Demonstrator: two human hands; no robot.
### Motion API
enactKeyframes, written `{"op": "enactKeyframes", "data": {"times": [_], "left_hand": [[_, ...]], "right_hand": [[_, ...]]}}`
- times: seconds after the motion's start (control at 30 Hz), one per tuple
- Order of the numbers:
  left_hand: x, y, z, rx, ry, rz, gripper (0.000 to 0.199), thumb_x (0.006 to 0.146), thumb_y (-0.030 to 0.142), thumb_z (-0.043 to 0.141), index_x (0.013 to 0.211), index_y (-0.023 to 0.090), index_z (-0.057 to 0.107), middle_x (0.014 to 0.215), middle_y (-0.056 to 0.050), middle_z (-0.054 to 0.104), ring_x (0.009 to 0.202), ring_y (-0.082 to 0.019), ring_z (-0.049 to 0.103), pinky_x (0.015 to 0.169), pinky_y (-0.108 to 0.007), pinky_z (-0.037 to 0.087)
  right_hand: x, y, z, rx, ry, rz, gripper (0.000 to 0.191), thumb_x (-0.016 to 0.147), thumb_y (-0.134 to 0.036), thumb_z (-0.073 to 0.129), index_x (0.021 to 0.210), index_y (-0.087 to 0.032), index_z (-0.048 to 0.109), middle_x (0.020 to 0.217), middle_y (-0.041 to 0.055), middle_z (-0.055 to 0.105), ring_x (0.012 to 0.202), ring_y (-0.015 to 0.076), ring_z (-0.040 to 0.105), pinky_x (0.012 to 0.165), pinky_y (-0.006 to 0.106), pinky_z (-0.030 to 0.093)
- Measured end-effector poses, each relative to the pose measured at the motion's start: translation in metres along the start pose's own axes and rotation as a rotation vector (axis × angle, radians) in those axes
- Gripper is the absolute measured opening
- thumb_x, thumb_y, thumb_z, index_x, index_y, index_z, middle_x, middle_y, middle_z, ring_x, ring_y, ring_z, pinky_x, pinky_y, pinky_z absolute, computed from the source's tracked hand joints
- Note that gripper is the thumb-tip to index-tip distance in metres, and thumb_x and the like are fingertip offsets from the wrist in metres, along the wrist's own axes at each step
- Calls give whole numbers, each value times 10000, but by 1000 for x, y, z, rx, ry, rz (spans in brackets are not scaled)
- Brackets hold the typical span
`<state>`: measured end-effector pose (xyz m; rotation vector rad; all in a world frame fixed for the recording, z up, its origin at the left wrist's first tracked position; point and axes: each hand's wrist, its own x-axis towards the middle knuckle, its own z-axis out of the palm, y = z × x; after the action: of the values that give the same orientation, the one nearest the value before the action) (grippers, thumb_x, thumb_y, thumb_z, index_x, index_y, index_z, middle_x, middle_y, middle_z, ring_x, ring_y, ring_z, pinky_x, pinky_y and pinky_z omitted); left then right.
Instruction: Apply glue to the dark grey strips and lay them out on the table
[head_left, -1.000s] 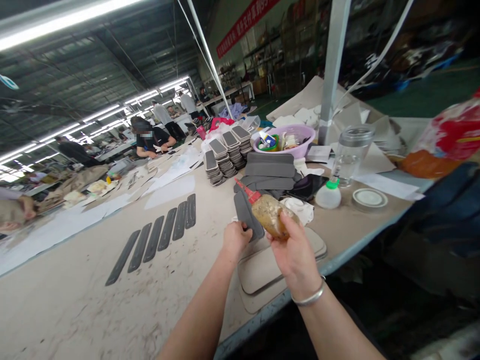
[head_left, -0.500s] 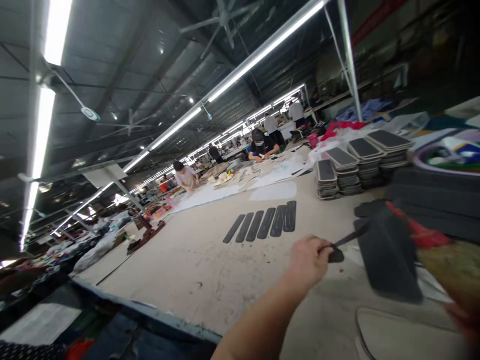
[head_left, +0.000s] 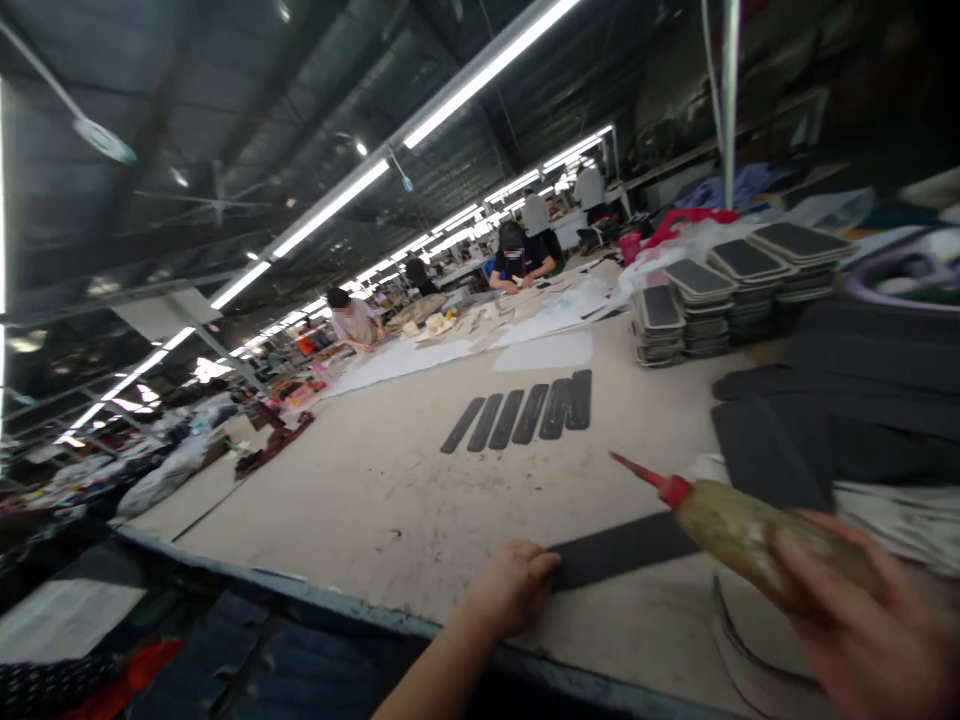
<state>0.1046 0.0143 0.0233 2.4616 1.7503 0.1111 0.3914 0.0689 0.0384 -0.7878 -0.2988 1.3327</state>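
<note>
My left hand [head_left: 516,588] pinches the near end of a dark grey strip [head_left: 626,550] that stretches right across the table. In my right hand [head_left: 862,600] is a yellowish squeeze bottle [head_left: 750,530] with a red nozzle, tilted so its tip points left above the strip. The far end of the strip passes behind the bottle. Beyond my hands, several dark rounded strips [head_left: 531,415] lie side by side with a shiny look. At right, dark grey flat pieces [head_left: 772,450] lie on the table.
Stacks of dark rectangular pieces with pale edges [head_left: 742,295] stand at the back right. The beige table [head_left: 322,510] has a blue-grey front edge. A pale rounded panel [head_left: 765,650] lies at the lower right. Other people [head_left: 517,265] work at the far side.
My left hand has moved left and nearer, drawing the dark strip away from the grey pieces. My right hand and the bottle have come further into view, the nozzle now pointing left.
</note>
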Motion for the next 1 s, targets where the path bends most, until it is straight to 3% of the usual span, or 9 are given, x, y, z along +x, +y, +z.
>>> {"op": "enactKeyframes", "data": {"times": [0.07,0.17,0.37,0.57,1.0], "left_hand": [[-8,-1,5,-80,58,-76,314,867,223,430,1112,274,619,1067,-55,638,979,-176,579,895,-296,458],[-16,-9,14,-116,90,-135,317,895,275,390,1066,299,655,1062,-66,623,965,-183,583,880,-300,475],[-24,-19,29,-114,165,-20,290,905,284,412,1014,223,674,931,-82,632,836,-175,598,767,-300,508],[-21,-22,31,-111,180,31,232,899,247,451,966,189,666,890,-67,609,798,-150,579,731,-274,495],[-18,-23,30,-129,190,55,221,899,248,451,899,179,661,857,-62,597,773,-146,569,713,-276,489]], "right_hand": [[-10,3,0,-372,-95,-102,442,588,-351,802,986,-322,610,910,25,636,790,195,596,732,351,526],[-20,12,1,-727,-269,-311,425,687,-385,726,1050,-267,537,939,25,606,807,207,586,752,376,499],[-31,34,4,-1087,-658,-663,317,762,-223,658,1043,-217,511,993,59,527,950,226,512,834,382,448],[-43,55,6,-1154,-799,-645,306,798,-170,617,1074,-185,485,1032,91,466,984,224,472,875,388,439],[-46,72,5,-1252,-886,-657,368,741,-43,592,1057,-199,487,979,68,442,904,214,448,786,363,450]]}}
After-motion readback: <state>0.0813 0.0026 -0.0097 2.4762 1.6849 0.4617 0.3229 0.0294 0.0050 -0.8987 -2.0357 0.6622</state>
